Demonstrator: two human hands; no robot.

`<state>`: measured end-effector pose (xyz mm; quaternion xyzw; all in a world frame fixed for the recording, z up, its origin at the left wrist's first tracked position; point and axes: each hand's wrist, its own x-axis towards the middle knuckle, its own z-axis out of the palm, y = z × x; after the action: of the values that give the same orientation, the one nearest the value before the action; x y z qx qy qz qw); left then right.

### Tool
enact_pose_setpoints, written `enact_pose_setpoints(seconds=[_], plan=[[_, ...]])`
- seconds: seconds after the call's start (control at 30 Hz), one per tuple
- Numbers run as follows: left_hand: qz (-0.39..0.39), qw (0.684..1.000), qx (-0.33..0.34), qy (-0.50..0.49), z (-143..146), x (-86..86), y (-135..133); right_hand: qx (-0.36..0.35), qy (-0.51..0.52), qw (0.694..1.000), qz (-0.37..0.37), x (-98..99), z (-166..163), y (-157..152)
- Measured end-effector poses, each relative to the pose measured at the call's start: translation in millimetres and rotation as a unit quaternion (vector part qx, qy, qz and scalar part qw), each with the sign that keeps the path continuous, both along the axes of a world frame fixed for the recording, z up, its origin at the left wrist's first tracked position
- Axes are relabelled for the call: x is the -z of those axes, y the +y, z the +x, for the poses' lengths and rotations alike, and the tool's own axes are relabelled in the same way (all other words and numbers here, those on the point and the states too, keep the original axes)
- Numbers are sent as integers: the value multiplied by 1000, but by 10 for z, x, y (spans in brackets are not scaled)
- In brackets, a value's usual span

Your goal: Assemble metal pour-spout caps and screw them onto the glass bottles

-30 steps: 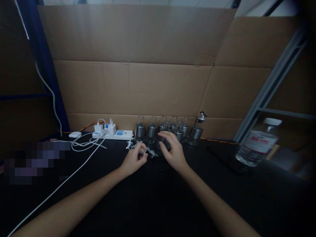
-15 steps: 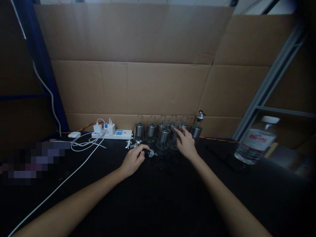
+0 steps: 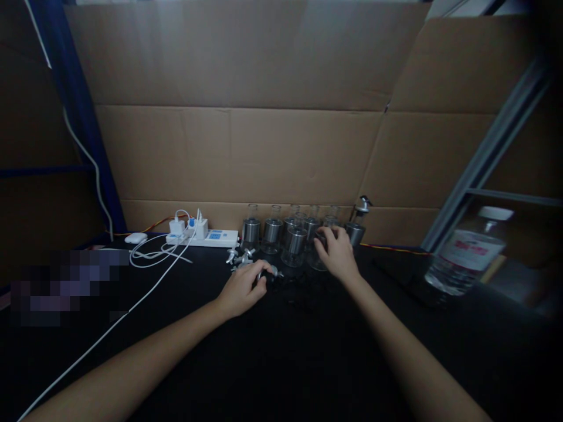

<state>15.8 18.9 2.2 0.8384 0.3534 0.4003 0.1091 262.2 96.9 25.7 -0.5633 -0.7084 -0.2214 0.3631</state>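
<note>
Several small glass bottles with metal sleeves (image 3: 272, 230) stand in a row on the black table (image 3: 281, 351) at the foot of a cardboard wall. My right hand (image 3: 336, 255) is wrapped round one of these bottles near the right end of the row. My left hand (image 3: 241, 287) is curled on a small metal spout cap (image 3: 269, 272) lying on the table in front of the row. A few more loose spout caps (image 3: 240, 256) lie just left of that. One bottle (image 3: 357, 225) at the right end of the row carries a spout.
A white power strip (image 3: 204, 236) with plugged chargers and white cables (image 3: 149, 258) lies at the back left. A large clear water bottle (image 3: 466, 255) stands at the right beside a grey metal shelf frame (image 3: 488, 152). Cardboard sheets (image 3: 246, 117) close the back.
My right hand moved from the front middle bottle to the right end of the row and closed on a bottle there. My left hand stayed on the small cap.
</note>
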Motion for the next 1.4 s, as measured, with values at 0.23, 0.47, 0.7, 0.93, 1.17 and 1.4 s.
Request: enact_pose_setpoints(seconds=[0.23,0.47,0.7,0.93,1.17,1.4], plan=[[-2,1000,-2,-5,6,-9,-18,-4,21,1000,-1,57,63,34],[-38,989,-55,-133,-44,28,68,1,44,999,11,37,95,16],[-99,940,-105,-309,-90,112,221,21,176,970,169,-326,56,-276],[-115,931,-94,-333,-93,135,235,-166,192,953,164,-354,-422,-623],[-116,920,-86,-364,-78,101,234,-410,51,910,22,-87,-991,-921],[-105,922,-77,-364,-83,74,219,-450,59,890,-42,4,-1092,-986]])
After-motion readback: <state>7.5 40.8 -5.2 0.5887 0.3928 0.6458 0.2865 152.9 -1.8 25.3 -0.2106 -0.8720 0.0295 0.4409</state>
